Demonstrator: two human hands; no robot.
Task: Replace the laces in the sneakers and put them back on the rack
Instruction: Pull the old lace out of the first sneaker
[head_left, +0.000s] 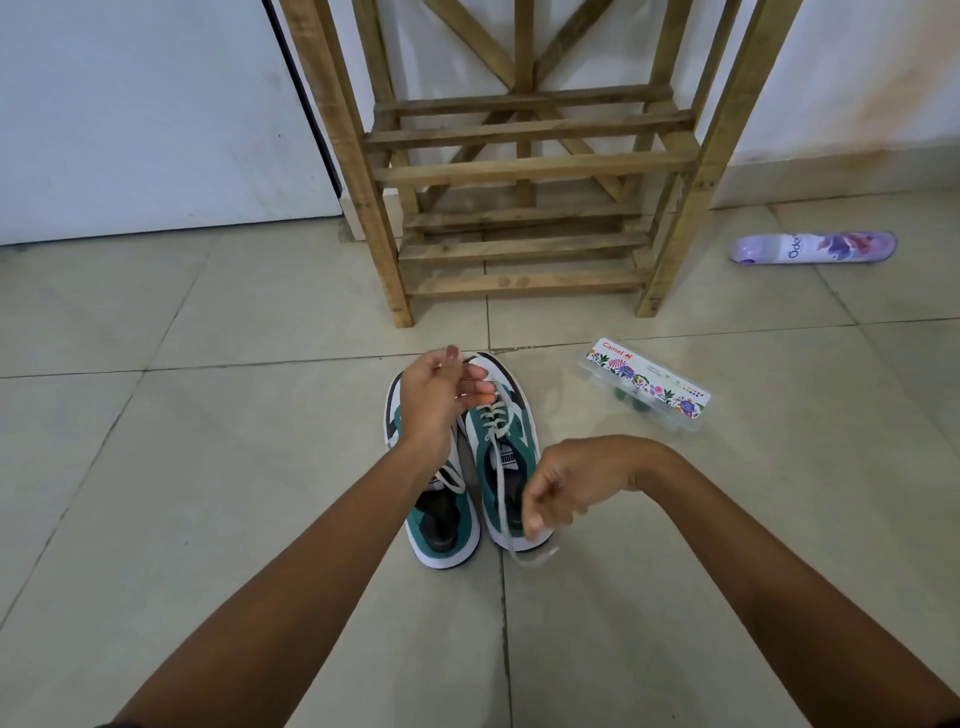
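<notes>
Head-worn view, steeply down, close overhead

"Camel" on the plastic box (644, 387), "Odo…" on the spray can (813, 247)

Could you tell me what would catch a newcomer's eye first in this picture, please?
A pair of teal and white sneakers stands side by side on the tiled floor, mid-frame, with both hands over it: the left hand pinches a white lace above the toes, the right hand pulls its other end by the heels. Behind stands a bare wooden rack; to its right, a purple spray can lies on its side.
</notes>
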